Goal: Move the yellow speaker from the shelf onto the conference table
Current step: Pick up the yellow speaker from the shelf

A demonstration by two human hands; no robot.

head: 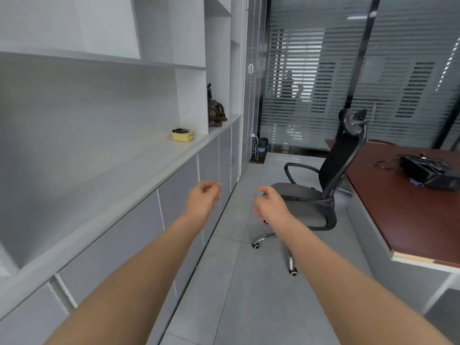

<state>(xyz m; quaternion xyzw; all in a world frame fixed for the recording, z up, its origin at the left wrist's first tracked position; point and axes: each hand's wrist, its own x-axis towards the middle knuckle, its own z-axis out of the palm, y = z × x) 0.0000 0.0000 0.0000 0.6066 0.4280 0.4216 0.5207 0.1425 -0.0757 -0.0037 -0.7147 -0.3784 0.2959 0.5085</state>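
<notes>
Approach stage of the speaker transfer, both hands raised and unloaded.
Left hand (202, 199) and right hand (271, 204) are held out with fingers loosely curled; nothing is gripped. The yellow speaker (183, 135) is seen on the shelf (124, 165), well beyond the left fingertips, near a dark figurine (215, 108). The conference table (410, 210) lies well to the right of the right fingers, past an office chair (321, 195). The pickup is judged not yet begun; an advance along the shelf is called for before the speaker can be grasped.

yellow speaker (183, 135) on shelf (149, 160), figurine (216, 108) near
</notes>
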